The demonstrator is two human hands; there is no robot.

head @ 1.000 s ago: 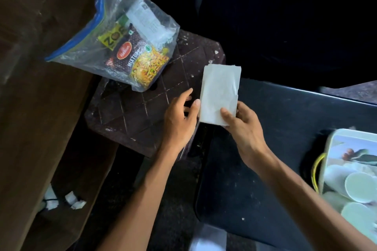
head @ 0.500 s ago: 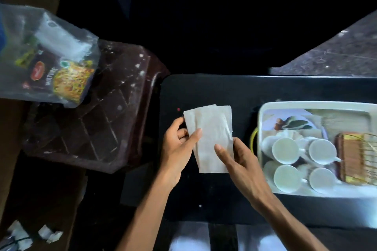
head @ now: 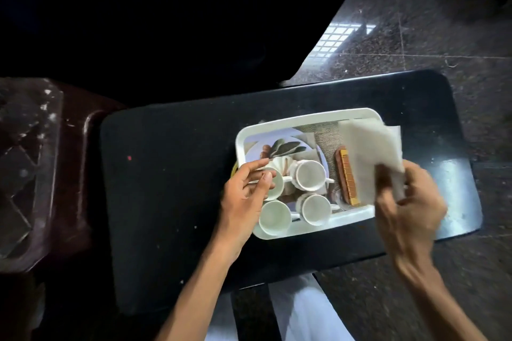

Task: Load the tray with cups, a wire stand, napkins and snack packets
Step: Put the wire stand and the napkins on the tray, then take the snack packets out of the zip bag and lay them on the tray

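Observation:
A white tray [head: 306, 118] with a printed base sits on a black table [head: 171, 174]. Several white cups [head: 310, 176] lie in its left half. A brown and gold wire stand [head: 345, 178] shows at its right, partly covered. My right hand [head: 410, 202] grips white napkins [head: 370, 151] and holds them over the tray's right end. My left hand [head: 245, 196] hovers over the tray's left edge, fingers apart, holding nothing, with its fingertips near one cup. No snack packets are in view.
A dark brown plastic stool [head: 47, 174] stands to the left of the table. Speckled stone floor [head: 415, 36] lies behind and right. White cloth over my lap [head: 302, 310] shows below the table's near edge.
My view has swung right, from the stool to the tray. Both hands carried the napkins rightward; the left hand let go and the right hand now holds them alone over the tray.

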